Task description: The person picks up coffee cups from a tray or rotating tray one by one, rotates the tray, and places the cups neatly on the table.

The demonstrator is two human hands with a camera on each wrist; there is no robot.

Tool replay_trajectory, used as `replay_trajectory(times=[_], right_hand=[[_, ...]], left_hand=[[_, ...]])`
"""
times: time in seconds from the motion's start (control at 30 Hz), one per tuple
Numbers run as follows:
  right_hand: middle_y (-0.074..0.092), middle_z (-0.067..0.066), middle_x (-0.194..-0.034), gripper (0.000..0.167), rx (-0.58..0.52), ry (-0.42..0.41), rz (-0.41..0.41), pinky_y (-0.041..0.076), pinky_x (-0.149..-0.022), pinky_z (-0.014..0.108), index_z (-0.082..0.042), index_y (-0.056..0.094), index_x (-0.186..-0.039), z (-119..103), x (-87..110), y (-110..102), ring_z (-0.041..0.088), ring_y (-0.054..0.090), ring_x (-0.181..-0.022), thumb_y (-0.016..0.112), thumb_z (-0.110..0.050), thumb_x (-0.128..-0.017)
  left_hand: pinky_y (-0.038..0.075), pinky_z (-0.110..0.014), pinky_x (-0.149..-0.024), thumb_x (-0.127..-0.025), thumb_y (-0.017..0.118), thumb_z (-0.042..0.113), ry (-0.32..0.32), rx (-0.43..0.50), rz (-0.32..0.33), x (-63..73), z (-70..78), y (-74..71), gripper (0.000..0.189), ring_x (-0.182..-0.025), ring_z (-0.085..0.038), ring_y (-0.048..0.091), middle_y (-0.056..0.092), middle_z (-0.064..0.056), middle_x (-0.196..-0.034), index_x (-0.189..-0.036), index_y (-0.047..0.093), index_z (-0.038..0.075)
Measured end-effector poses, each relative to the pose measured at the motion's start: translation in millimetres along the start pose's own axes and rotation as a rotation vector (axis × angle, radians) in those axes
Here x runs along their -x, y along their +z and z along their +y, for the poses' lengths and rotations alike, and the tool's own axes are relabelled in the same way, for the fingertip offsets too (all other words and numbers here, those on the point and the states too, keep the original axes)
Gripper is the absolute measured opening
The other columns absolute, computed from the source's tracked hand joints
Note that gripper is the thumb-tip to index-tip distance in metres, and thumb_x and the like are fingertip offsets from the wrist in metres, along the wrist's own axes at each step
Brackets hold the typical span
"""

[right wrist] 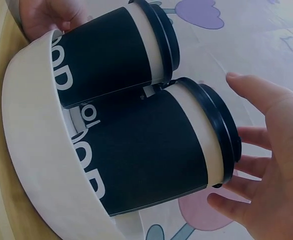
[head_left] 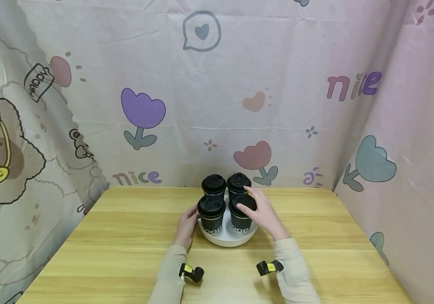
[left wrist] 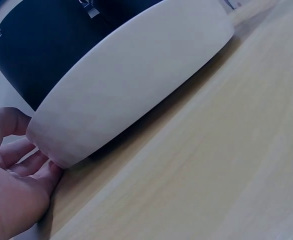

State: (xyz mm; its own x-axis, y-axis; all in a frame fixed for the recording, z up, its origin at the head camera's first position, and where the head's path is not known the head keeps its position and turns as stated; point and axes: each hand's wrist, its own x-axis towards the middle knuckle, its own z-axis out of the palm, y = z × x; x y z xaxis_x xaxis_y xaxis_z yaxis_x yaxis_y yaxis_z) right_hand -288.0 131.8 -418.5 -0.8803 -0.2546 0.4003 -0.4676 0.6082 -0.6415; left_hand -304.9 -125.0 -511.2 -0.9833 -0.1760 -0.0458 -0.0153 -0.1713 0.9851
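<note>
Several black paper coffee cups with black lids stand upright in a round white tray. Two are in front, a left cup and a right cup, with a back left cup and a back right cup behind. My left hand holds the tray's left edge; in the left wrist view its thumb lies at the rim and its fingers at the lower side. Over the front right cup, my right hand is spread around the lid, thumb apart from it; whether the fingertips touch is unclear.
The tray sits on a wooden table, near its back edge. A patterned cloth hangs behind and at both sides. Each wrist wears a small black camera, a left one and a right one.
</note>
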Motion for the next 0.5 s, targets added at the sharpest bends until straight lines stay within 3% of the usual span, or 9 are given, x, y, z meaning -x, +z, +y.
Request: replay_trajectory(times=[0.3,0.5], right_hand=[[0.042,0.017,-0.149,0.079,0.035,0.014,-0.067,0.034,-0.115,0.055,-0.013,0.041,-0.148,0.6,-0.9,5.4,0.036,0.038,-0.139,0.074,-0.041,-0.082],[0.041,0.015,-0.149,0.088,0.047,0.052,-0.121,0.038,-0.113,0.053,-0.017,0.035,-0.151,3.7,-1.3,8.6,0.033,0.039,-0.138,0.077,-0.045,-0.079]], left_hand=[[0.035,-0.042,-0.114,-0.098,0.046,0.004,-0.015,-0.019,0.015,-0.3,-0.8,-0.8,0.044,-0.131,-0.028,0.046,0.045,-0.023,-0.148,-0.141,0.047,-0.003],[0.033,-0.045,-0.117,-0.098,0.045,0.005,-0.008,-0.018,0.005,0.1,-0.1,-0.4,0.044,-0.136,-0.030,0.042,0.043,-0.024,-0.149,-0.141,0.046,-0.004]])
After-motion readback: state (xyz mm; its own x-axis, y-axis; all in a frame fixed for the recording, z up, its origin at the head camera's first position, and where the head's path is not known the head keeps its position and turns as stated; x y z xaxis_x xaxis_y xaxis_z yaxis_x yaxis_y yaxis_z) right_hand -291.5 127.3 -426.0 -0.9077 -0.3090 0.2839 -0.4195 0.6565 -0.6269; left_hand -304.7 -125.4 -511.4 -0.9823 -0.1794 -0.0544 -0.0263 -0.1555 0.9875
